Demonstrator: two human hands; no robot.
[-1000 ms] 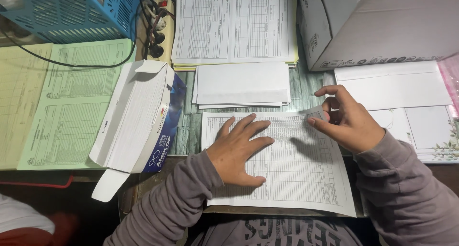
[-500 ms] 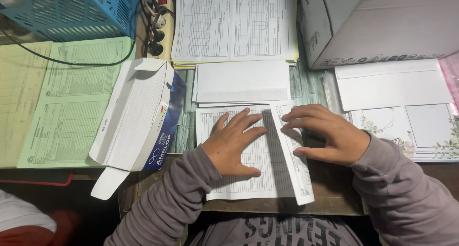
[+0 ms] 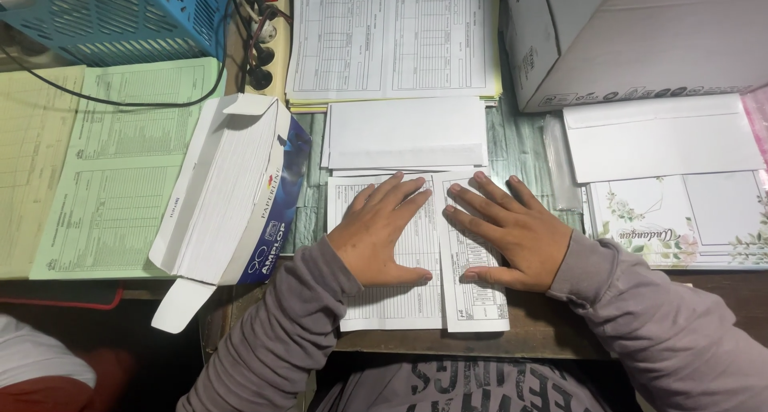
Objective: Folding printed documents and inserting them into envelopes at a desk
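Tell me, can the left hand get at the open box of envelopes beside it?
Probably yes. The left hand lies flat on the folded form, and the open box of envelopes sits just to its left with nothing between them.

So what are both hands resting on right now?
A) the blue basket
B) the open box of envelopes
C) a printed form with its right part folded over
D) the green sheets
C: the left hand and right hand both lie flat on the printed form, whose right part is folded over under the right hand.
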